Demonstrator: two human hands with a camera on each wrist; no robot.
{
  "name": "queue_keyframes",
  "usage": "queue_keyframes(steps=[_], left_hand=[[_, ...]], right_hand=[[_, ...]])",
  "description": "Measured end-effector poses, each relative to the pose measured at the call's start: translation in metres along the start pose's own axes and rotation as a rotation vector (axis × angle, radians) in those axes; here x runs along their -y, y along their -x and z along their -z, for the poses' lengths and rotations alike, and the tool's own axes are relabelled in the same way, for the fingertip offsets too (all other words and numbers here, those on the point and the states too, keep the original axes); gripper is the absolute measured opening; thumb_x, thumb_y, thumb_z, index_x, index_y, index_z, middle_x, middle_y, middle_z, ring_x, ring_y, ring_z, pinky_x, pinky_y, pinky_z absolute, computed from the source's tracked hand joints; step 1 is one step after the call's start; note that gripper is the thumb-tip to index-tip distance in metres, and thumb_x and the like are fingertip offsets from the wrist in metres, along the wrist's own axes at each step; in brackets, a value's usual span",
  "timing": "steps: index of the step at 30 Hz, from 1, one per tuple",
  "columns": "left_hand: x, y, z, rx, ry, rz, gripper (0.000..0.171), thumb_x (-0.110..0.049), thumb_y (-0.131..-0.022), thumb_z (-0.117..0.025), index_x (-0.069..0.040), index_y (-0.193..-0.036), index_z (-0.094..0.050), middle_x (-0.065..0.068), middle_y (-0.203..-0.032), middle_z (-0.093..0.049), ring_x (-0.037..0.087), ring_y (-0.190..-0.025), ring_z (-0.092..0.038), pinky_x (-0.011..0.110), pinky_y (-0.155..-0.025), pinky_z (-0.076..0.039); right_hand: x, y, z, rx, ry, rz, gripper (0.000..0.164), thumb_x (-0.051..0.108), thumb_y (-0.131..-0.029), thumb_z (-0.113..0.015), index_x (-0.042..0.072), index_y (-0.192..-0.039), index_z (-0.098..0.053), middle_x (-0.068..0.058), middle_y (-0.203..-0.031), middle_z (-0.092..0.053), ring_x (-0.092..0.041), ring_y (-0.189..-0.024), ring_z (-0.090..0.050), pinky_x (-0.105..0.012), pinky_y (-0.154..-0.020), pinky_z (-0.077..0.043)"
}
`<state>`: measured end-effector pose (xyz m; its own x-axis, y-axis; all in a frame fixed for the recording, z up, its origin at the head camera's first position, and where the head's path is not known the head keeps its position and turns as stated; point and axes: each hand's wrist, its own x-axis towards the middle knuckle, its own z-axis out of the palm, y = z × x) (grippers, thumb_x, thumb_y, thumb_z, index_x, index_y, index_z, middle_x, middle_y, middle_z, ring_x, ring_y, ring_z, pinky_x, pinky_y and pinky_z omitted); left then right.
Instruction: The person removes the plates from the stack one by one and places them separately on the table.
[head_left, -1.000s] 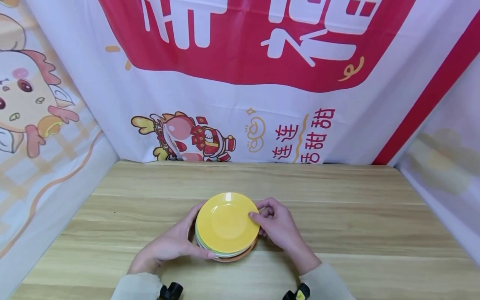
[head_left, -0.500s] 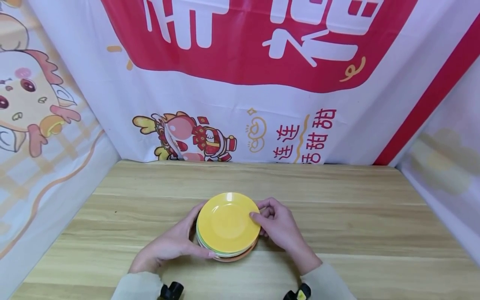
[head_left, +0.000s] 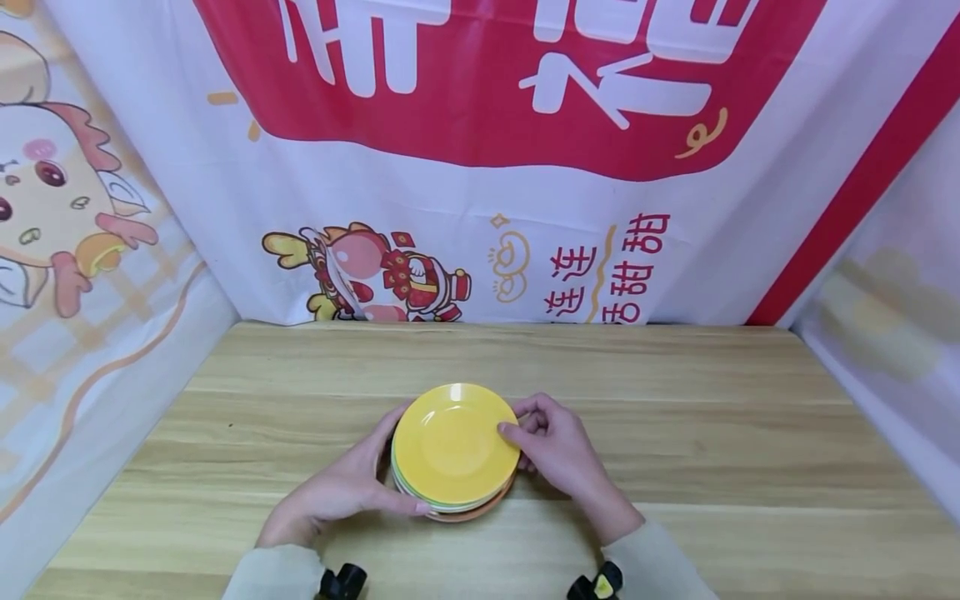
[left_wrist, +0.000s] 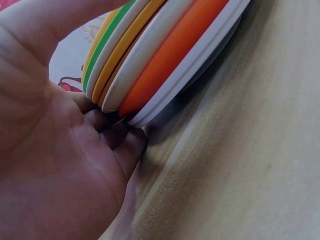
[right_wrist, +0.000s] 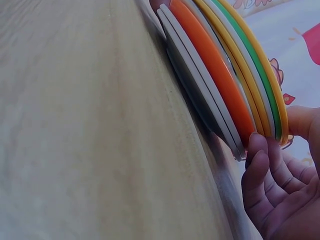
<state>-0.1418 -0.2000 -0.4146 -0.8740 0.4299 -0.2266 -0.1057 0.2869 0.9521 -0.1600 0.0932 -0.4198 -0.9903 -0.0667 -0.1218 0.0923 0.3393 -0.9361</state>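
Upward faces the yellow plate (head_left: pixel 456 444) atop the roughly upright stack (left_wrist: pixel 172 60).

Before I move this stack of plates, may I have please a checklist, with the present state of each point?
1. Left hand holds the stack on its left side: ok.
2. Right hand holds the right edge, thumb over the top yellow plate: ok.
3. Nothing loose on the top yellow plate: ok.
4. Rims aligned: not ok; the orange plate shows beyond paler rims at the near right.
5. Stack fully resting on the table: cannot tell, shadow hides its underside.
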Motion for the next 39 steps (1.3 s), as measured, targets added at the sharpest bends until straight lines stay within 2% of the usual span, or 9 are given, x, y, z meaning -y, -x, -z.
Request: queue_keyframes(steps=[22, 29, 39], left_hand=[[0.0015, -0.0013, -0.0009, 0.004, -0.001, -0.017, 0.122, -0.020, -0.074, -0.100, -0.032, -0.169, -0.025, 0.000, -0.177, -0.029, 0.032, -0.165, -0.016, 0.072, -0.132, -0.001], [0.0034, 0.0004, 0.0001, 0.001, -0.002, -0.023, 0.124, -0.019, -0.074, -0.100, -0.030, -0.170, -0.022, 0.001, -0.179, -0.025, 0.033, -0.167, -0.013, 0.073, -0.132, 0.001], [0.0033, 0.0007, 0.0007, 0.001, 0.000, -0.026, 0.118, -0.020, -0.076, -0.099, -0.033, -0.168, -0.026, -0.001, -0.176, -0.030, 0.033, -0.165, -0.017, 0.073, -0.132, -0.002]], right_hand=[[-0.0012, 0.0027, 0.0011, -0.005, -0.016, -0.007, 0.029, 0.026, -0.097, -0.081, 0.010, -0.118, -0.070, -0.007, -0.085, -0.066, -0.020, -0.064, -0.065, -0.028, -0.055, -0.056], [-0.0016, 0.0012, 0.0017, -0.006, -0.004, -0.010, 0.029, 0.029, -0.096, -0.082, 0.008, -0.114, -0.071, -0.007, -0.085, -0.068, -0.019, -0.064, -0.066, -0.030, -0.058, -0.058], [0.0009, -0.0018, 0.0080, -0.012, 0.007, -0.025, 0.023, 0.030, -0.096, -0.082, 0.010, -0.106, -0.074, -0.007, -0.085, -0.069, -0.020, -0.065, -0.065, -0.027, -0.055, -0.054]])
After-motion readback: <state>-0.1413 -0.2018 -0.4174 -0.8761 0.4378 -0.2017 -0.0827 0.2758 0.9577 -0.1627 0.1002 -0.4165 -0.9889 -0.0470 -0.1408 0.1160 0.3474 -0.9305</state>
